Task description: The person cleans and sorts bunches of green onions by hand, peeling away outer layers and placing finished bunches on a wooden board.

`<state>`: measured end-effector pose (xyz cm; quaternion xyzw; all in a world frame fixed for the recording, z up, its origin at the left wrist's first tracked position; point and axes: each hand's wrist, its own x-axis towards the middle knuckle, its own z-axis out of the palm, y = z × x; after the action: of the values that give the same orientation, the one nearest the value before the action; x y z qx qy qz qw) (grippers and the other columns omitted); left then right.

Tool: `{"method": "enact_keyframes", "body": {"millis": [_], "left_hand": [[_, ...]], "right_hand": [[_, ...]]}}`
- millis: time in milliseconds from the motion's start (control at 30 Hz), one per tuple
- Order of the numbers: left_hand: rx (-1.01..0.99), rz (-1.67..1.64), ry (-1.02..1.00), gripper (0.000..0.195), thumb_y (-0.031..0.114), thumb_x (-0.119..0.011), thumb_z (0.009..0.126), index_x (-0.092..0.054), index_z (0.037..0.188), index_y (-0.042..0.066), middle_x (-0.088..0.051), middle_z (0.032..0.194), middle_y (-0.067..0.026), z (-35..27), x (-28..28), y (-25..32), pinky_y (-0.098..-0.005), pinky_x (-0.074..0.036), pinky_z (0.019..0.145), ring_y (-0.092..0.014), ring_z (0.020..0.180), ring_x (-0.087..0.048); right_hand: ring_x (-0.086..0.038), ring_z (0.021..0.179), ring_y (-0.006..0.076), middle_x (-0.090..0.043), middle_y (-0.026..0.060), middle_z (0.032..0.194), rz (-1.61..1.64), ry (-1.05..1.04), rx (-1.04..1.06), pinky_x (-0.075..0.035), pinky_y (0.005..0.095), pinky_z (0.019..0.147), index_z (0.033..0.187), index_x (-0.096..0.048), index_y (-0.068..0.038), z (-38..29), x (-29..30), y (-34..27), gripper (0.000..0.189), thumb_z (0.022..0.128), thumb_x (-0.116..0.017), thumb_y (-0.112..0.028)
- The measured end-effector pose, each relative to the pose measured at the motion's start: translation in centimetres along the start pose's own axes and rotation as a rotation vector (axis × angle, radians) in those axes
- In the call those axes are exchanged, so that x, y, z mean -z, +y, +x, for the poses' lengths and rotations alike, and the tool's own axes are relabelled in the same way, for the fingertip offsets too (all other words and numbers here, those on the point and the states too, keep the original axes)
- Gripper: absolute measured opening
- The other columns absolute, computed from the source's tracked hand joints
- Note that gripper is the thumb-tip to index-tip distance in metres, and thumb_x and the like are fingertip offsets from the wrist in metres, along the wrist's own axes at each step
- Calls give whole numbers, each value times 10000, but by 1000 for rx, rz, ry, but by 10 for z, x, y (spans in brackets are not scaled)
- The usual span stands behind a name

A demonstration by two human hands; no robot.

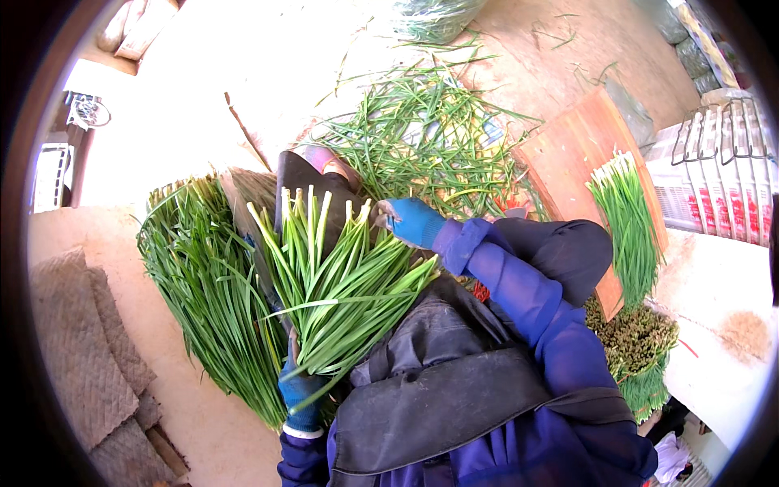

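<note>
My left hand, in a blue glove, grips a loose, fanned-out bunch of garlic chives near its leafy end, over my lap. The pale stalk ends point away from me. My right hand, in a blue glove with bare fingertips, is bent in at the stalk ends on the bunch's right side. Whether a stalk is pinched between its fingers is not clear. A larger heap of garlic chives leans to the left of my lap. A dark apron covers my lap.
Loose green leaves litter the floor ahead. On the right, a wooden board carries a neat chive bundle. Tied bundles stand below it, and a white plastic crate beyond. Quilted mats lie left.
</note>
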<state>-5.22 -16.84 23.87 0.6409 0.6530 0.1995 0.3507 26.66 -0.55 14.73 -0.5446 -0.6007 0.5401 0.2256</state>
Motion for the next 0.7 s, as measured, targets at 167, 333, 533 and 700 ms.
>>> {"method": "enact_keyframes", "body": {"millis": [167, 333, 533, 700], "left_hand": [[132, 92, -31, 729, 156, -698, 763, -340, 1392, 74, -661, 994, -167, -3, 3, -11, -334, -518, 646, -285, 795, -671], [24, 105, -42, 686, 148, -671, 789, -346, 1389, 80, -650, 1058, -149, 4, 2, 18, -334, -526, 694, -255, 863, -668], [66, 19, 71, 645, 60, -663, 781, -389, 1364, 40, -600, 1190, -146, 19, 25, 23, -299, -484, 845, -196, 1008, -622], [137, -7, 10, 661, 23, -661, 756, -393, 1360, 31, -616, 1164, -143, 17, 31, 15, -294, -480, 840, -200, 974, -631]], "right_hand": [[-633, 759, 307, -647, 174, 827, -11, 273, -133, -501, 413, 680, 964, -612, -89, 10, 34, 29, 198, 850, -530, -229], [-619, 840, 224, -608, 114, 1066, 718, -42, -319, -520, 348, 728, 1148, -540, -41, -22, 57, 74, 405, 851, -588, -312], [-580, 709, 120, -608, 34, 816, 936, -87, -123, -499, 275, 594, 1041, -575, -21, -18, -13, 55, 291, 847, -639, -229], [-467, 529, 82, -593, 36, 789, 997, 427, -265, -391, 248, 393, 968, -579, -46, -8, 28, 70, 124, 882, -500, -88]]}}
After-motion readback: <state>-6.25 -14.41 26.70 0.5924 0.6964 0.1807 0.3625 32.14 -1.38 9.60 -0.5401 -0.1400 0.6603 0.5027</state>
